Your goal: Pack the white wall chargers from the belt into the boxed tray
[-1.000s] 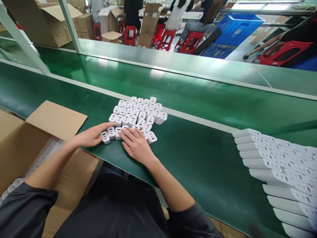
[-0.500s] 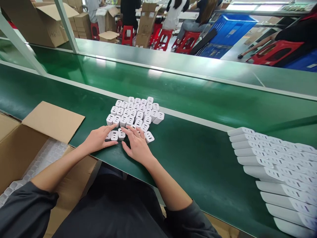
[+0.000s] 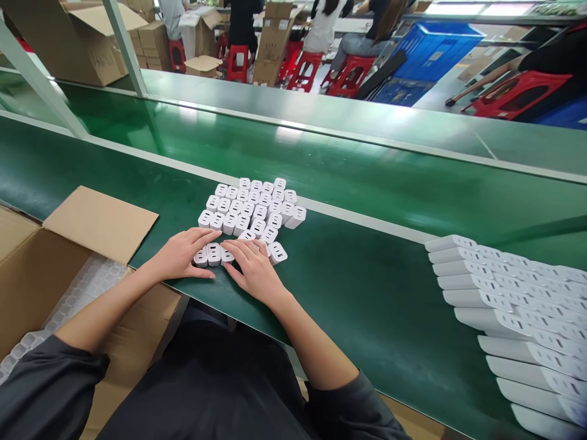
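Observation:
White chargers (image 3: pixel 247 209), block-shaped with slots in their top faces, stand upright in close rows on the green belt. Nearest me, a front row of chargers (image 3: pixel 213 253) sits slightly apart from the rest. My left hand (image 3: pixel 182 253) curves round the left end of this row, fingers behind and thumb in front. Over the right part of it lies my right hand (image 3: pixel 254 269), fingers across the chargers and thumb on the near side, hiding several of them. One tilted charger (image 3: pixel 277 252) shows past my right fingers.
A larger block of white chargers (image 3: pixel 518 293) covers the belt at right. An open carton (image 3: pixel 41 275) with clear plastic trays (image 3: pixel 77 293) stands at left, its flap (image 3: pixel 101 220) over the belt edge. Across the belt are red stools (image 3: pixel 305 70), blue crates (image 3: pixel 426 55) and seated people.
The front row has slid slightly towards me with both hands, widening the gap behind it. My right fingers have moved left over the row.

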`<move>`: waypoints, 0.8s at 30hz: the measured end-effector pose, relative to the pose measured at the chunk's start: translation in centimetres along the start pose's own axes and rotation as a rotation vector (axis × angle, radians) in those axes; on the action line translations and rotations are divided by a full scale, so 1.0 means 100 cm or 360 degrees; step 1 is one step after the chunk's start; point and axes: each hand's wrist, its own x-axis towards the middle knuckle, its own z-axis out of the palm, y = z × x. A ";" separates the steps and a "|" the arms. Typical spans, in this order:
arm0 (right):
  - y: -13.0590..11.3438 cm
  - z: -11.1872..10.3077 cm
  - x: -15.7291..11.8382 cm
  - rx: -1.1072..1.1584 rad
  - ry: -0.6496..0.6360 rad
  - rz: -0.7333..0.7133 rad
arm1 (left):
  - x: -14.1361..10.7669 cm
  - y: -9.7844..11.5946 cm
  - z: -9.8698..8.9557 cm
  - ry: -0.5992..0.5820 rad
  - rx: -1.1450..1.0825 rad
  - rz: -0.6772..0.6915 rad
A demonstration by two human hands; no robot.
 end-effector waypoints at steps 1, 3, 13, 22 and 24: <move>0.000 -0.002 0.000 0.0005 -0.0023 -0.0006 | 0.000 0.004 0.002 0.0001 0.0049 -0.0064; 0.001 -0.009 0.001 0.0036 -0.0069 -0.0024 | 0.000 0.012 0.005 -0.0001 0.0163 -0.0161; 0.033 -0.042 0.000 -0.0018 0.0021 0.0231 | 0.016 0.024 0.017 -0.0076 0.0409 -0.0184; 0.029 -0.054 -0.002 0.0200 -0.0248 -0.0090 | 0.017 0.015 0.008 -0.0191 0.0322 -0.0079; 0.032 -0.064 -0.004 0.0220 -0.0222 -0.0026 | 0.017 0.013 0.006 -0.0217 0.0316 -0.0065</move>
